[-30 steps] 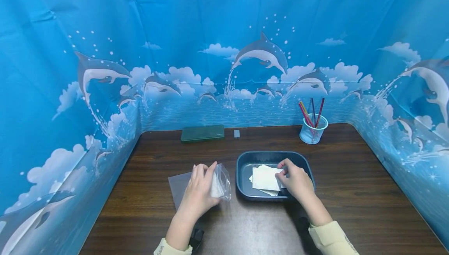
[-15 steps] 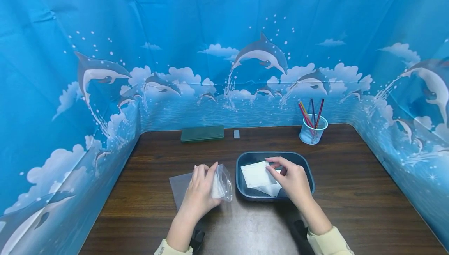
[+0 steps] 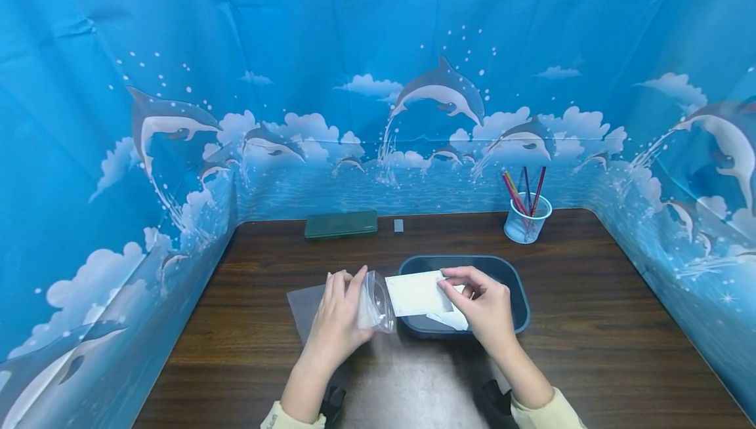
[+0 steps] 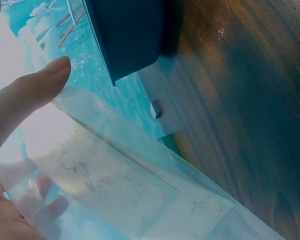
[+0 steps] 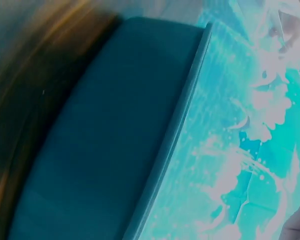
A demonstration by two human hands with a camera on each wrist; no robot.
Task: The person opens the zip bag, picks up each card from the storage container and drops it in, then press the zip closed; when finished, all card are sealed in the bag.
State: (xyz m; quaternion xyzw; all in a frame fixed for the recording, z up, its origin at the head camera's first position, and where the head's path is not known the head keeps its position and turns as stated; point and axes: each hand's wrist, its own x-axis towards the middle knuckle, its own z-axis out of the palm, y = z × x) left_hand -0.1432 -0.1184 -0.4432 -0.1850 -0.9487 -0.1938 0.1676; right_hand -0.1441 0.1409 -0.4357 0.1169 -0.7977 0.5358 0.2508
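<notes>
Clear plastic bag (image 3: 384,304) on the left: the left hand (image 3: 335,317) has fingers curled round it. Next, the white card (image 3: 416,292) has moved left past the edge of the tray (image 3: 515,281), so it's now near the bag's mouth. The right hand (image 3: 487,309) pinches it.

Bag mouth: white card (image 3: 413,294) fills the approach from the right, its left end just beside the clear bag (image 3: 384,307); contact can't be told.
Tray: right hand (image 3: 483,307) and card block the middle of the tray (image 3: 523,294) from above; a strip along its back wall is passable.
Left side: left hand (image 3: 338,314) bars the way to the bag; bare tabletop (image 3: 236,324) beyond it.
Right side: broad room beside the tray.
Back edge: green case (image 3: 340,225), small grey block (image 3: 398,225), pencil cup (image 3: 527,222); wide gap between block and cup.
Limits: dolphin curtain (image 3: 331,55) behind and both sides.
</notes>
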